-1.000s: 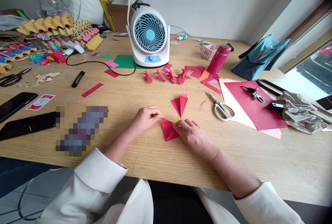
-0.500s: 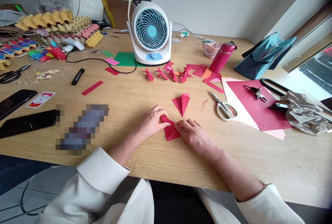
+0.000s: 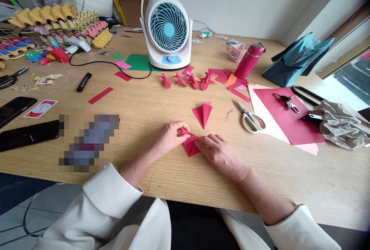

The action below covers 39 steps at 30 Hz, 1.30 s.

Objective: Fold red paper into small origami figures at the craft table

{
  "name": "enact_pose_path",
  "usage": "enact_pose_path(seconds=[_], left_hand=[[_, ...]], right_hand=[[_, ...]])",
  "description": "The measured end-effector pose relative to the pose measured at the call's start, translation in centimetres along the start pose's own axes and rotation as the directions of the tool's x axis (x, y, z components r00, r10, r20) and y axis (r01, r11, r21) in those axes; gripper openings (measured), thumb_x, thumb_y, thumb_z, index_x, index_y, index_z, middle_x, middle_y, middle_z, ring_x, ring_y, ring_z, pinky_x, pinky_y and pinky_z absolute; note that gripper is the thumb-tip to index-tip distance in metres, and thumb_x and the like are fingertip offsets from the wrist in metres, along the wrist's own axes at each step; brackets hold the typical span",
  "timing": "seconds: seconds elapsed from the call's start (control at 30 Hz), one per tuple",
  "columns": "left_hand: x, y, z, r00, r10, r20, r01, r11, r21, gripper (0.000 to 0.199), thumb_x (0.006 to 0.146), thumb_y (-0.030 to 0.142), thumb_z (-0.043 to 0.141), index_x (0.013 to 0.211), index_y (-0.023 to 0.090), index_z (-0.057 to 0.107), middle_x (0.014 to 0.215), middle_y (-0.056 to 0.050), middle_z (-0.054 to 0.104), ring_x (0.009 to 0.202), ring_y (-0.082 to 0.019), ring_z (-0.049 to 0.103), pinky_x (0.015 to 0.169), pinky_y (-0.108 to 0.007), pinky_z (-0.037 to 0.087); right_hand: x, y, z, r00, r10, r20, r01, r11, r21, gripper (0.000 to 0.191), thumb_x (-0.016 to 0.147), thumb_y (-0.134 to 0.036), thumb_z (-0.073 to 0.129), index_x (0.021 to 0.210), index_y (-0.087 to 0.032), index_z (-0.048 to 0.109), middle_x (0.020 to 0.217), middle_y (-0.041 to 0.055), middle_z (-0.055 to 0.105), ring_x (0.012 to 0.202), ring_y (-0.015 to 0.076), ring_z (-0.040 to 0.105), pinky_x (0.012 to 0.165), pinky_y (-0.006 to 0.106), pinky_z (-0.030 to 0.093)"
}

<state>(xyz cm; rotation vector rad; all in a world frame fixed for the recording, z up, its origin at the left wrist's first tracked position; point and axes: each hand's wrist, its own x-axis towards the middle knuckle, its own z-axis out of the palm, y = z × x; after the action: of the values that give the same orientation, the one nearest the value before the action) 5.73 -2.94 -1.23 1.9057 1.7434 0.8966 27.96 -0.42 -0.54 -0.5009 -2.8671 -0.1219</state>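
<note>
A small red sheet of folding paper [image 3: 191, 148] with crease lines lies on the table between my hands. My left hand [image 3: 172, 136] pinches its upper left corner, thumb against fingers. On the paper's right edge, my right hand [image 3: 215, 149] grips with thumb and fingers close together; its fingertips are partly hidden. Just beyond the hands rests a folded red paper piece [image 3: 203, 115], pointed toward me. Farther back stands a row of several red origami figures [image 3: 193, 80].
White-handled scissors [image 3: 252, 122] lie to the right, beside a large red sheet [image 3: 277, 111]. A fan [image 3: 169, 30] stands at the back, near a red bottle [image 3: 250, 60]. On the left are a black marker [image 3: 84, 82], phones [image 3: 27, 136] and a red paper strip [image 3: 100, 95].
Both hands keep hold of the red paper, which has shifted and turned slightly. The view has moved a little; the other things stay in place.
</note>
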Motion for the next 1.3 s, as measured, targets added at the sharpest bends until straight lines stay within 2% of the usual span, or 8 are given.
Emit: enact_pose_path(seconds=[0.13, 0.4, 0.67, 0.9, 1.3], left_hand=[[-0.4, 0.4, 0.6, 0.999, 0.044, -0.015, -0.044, 0.999, 0.021, 0.012, 0.076, 0.022, 0.071, 0.081, 0.021, 0.061, 0.075, 0.004, 0.065, 0.064, -0.011, 0.054, 0.061, -0.024, 0.041], [-0.8, 1.1, 1.6, 0.997, 0.053, -0.054, -0.051, 0.998, 0.034, 0.012, 0.077, 0.013, 0.069, 0.082, 0.021, 0.061, 0.083, 0.001, 0.069, 0.076, -0.015, 0.061, 0.071, -0.028, 0.046], [-1.0, 1.1, 2.0, 0.996, 0.07, -0.058, -0.067, 0.996, 0.05, 0.009, 0.079, 0.013, 0.066, 0.082, 0.021, 0.062, 0.082, 0.001, 0.068, 0.075, -0.015, 0.06, 0.072, -0.029, 0.046], [-0.9, 1.4, 1.8, 0.997, 0.07, -0.042, -0.067, 0.996, 0.062, 0.012, 0.079, 0.01, 0.063, 0.081, 0.021, 0.06, 0.083, 0.001, 0.068, 0.08, -0.016, 0.06, 0.074, -0.029, 0.046], [-1.0, 1.3, 1.7, 0.992, 0.128, -0.021, -0.127, 0.989, 0.074, 0.012, 0.081, 0.008, 0.06, 0.081, 0.02, 0.059, 0.084, 0.001, 0.066, 0.083, -0.016, 0.059, 0.076, -0.03, 0.044]], right_hand=[[0.0, 0.0, 0.2, 1.0, 0.021, -0.002, -0.021, 0.999, 0.029, 0.031, 0.1, -0.014, 0.04, 0.122, -0.012, 0.061, 0.109, 0.0141, 0.062, 0.086, 0.0211, 0.052, 0.073, 0.036, 0.042], [0.1, -0.2, 0.0, 0.999, 0.038, 0.012, -0.039, 0.997, 0.062, 0.03, 0.1, -0.015, 0.041, 0.12, -0.012, 0.062, 0.108, 0.0136, 0.063, 0.087, 0.0214, 0.052, 0.075, 0.036, 0.046], [0.4, -0.5, 0.3, 0.987, 0.158, 0.029, -0.161, 0.978, 0.132, 0.029, 0.098, -0.011, 0.04, 0.121, -0.012, 0.059, 0.11, 0.0144, 0.059, 0.093, 0.0223, 0.051, 0.082, 0.037, 0.049], [0.7, -0.7, 0.2, 0.981, 0.175, 0.082, -0.183, 0.979, 0.09, 0.029, 0.098, -0.01, 0.037, 0.116, -0.012, 0.06, 0.108, 0.0145, 0.057, 0.091, 0.0236, 0.048, 0.084, 0.038, 0.048], [0.7, -0.9, 0.3, 0.981, 0.171, 0.09, -0.173, 0.985, 0.012, 0.03, 0.096, -0.01, 0.041, 0.12, -0.011, 0.059, 0.111, 0.0156, 0.056, 0.09, 0.0251, 0.046, 0.079, 0.037, 0.045]])
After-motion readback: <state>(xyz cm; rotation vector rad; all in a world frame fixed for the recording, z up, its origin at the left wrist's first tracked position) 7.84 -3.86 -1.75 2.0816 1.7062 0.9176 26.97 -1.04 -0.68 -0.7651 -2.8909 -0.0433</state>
